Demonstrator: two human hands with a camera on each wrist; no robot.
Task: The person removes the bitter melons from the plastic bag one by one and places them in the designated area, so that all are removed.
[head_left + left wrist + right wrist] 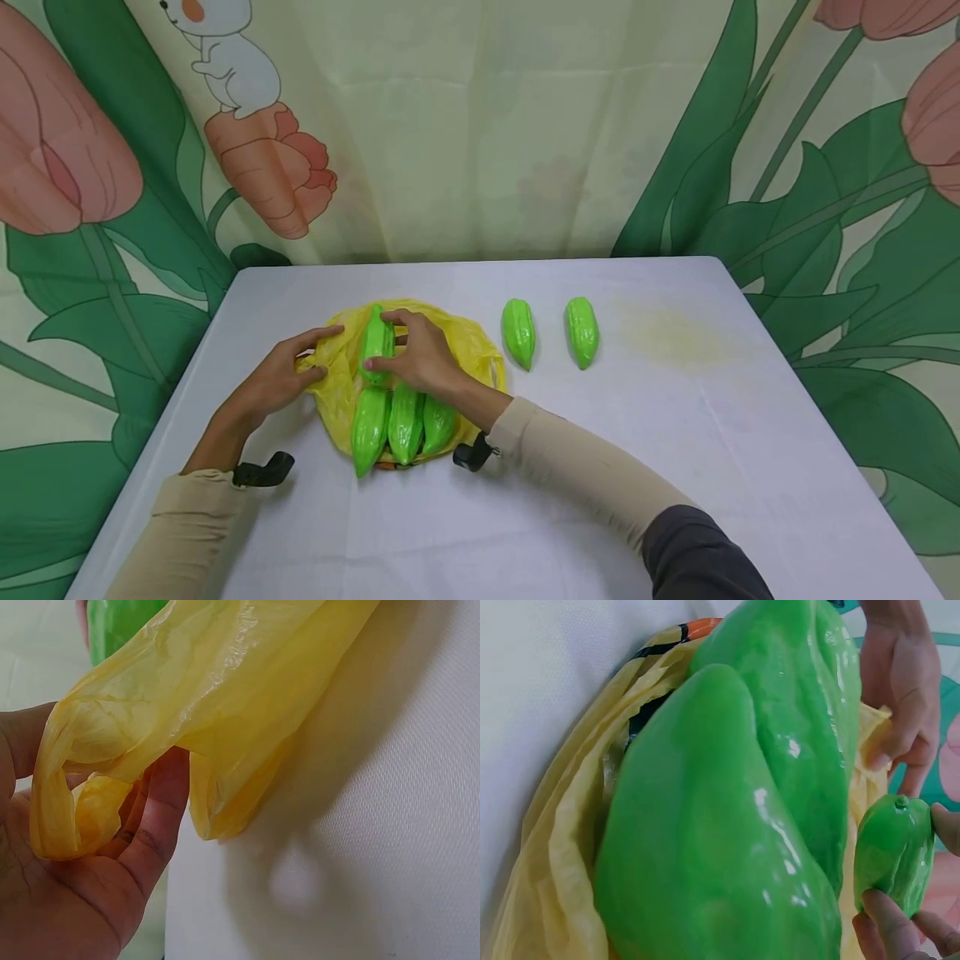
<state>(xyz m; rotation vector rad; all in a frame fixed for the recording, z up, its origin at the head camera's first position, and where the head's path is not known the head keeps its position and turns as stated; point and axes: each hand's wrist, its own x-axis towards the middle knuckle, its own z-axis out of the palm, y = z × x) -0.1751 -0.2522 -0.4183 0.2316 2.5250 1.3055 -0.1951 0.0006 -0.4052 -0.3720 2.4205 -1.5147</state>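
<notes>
In the head view, a yellow plastic bag [468,342] lies left of centre on a white table. My right hand [423,354] pinches a glossy green ridged fruit [377,346] between thumb and fingers over the bag. The right wrist view shows that held fruit [895,855] end-on, with a small stem nub. Three similar fruits, including one at the left [370,427], lie side by side at the bag's near part. At its left edge, my left hand [277,379] holds the bag; a loop of yellow plastic [56,817] hangs over the fingers in the left wrist view.
Two more green fruits, a left one [518,333] and a right one [582,332], lie apart to the right of the bag. A faint yellowish stain [675,336] marks the white tablecloth [720,467]. Behind the table hangs a printed curtain [487,150].
</notes>
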